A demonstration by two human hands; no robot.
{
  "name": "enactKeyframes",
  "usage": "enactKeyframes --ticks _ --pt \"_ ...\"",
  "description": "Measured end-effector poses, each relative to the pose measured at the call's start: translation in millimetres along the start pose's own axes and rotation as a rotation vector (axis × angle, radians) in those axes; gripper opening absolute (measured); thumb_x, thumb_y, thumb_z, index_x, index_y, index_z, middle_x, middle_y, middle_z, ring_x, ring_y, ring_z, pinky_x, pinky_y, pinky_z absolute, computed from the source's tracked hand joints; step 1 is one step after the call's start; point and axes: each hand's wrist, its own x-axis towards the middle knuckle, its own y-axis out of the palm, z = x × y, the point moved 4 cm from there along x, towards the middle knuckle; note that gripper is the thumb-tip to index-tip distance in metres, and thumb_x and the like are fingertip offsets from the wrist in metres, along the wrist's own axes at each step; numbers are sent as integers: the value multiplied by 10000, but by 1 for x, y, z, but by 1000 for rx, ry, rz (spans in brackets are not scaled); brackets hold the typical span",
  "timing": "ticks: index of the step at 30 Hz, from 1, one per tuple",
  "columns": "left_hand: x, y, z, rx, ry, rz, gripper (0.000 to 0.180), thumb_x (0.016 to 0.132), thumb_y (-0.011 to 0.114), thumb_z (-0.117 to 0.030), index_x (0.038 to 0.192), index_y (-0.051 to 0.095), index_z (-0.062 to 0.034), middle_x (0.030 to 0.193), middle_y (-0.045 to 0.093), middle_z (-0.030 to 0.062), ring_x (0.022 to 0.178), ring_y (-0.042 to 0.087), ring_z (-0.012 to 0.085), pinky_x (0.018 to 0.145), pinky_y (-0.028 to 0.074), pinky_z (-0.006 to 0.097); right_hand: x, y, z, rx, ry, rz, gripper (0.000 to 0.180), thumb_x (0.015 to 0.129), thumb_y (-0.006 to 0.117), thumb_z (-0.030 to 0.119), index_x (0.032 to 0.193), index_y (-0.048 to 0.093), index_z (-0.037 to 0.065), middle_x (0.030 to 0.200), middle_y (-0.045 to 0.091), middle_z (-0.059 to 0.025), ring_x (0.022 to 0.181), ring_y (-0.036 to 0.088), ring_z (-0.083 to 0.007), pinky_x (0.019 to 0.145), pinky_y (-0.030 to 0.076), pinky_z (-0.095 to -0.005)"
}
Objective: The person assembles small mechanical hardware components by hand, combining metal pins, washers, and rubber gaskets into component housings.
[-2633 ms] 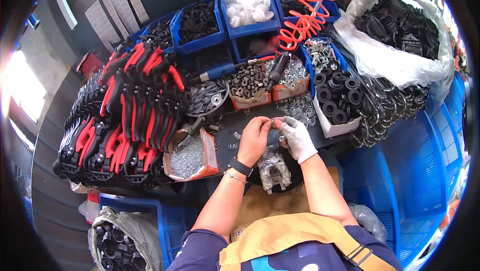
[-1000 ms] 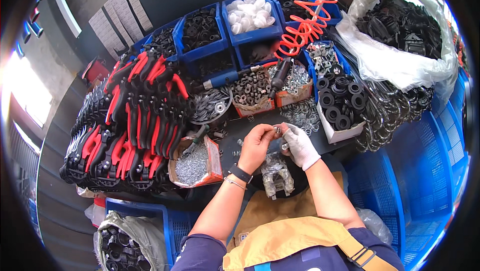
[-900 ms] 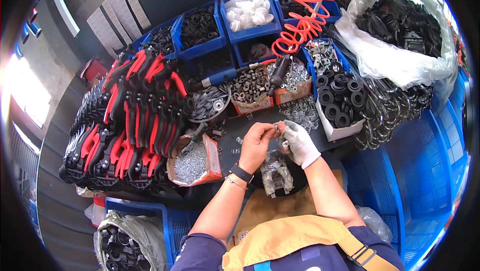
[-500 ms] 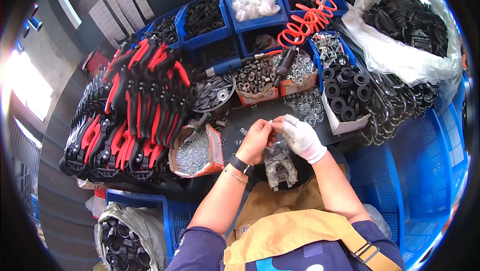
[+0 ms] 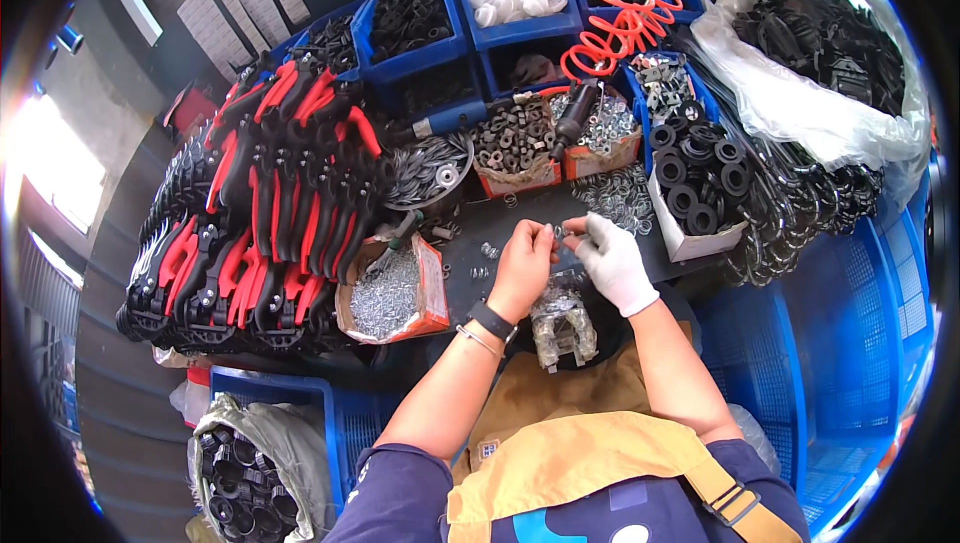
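Observation:
My left hand [image 5: 522,265], bare with a dark band at the wrist, is closed with its fingertips pinched together. Whatever is between them is too small to make out. My right hand [image 5: 612,261] wears a white glove with bare fingertips. Its thumb and finger pinch a small metal ring [image 5: 560,233], close to the left fingertips. Below both hands stands a worn metal fixture [image 5: 562,328] wrapped in clear tape. Small springs [image 5: 488,251] lie on the dark bench beside my left hand. Loose metal rings [image 5: 615,201] are heaped beyond my right hand.
Red-and-black clamps [image 5: 265,203] are stacked at the left. A box of small metal pins [image 5: 385,293], a box of nuts [image 5: 512,148] and a box of black rings [image 5: 700,178] surround the bench. A red coiled hose [image 5: 625,38] hangs above a dark power tool [image 5: 575,115].
My hands have drawn slightly apart, where their fingertips met before. A small ring now shows at my right fingertips. The whole view has shifted a little.

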Motion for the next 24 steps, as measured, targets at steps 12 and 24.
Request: enactKeyframes --ticks 12,24 --pt "27 -10 -3 -348 -159 -29 208 975 543 -249 967 514 -43 751 595 53 633 561 133 551 439 262 4 -8 22 -510 -636 -193 257 780 583 -71 995 635 59 1001 624 -142 849 664 -299 731 548 -347" --pt "47 -84 -16 1583 164 -344 112 821 573 -81 823 677 -37 873 667 154 835 659 299 713 558 382 -4 9 -1 -659 -314 -58 179 812 619 73 990 637 82 968 612 -125 876 617 -342 769 510 -417"
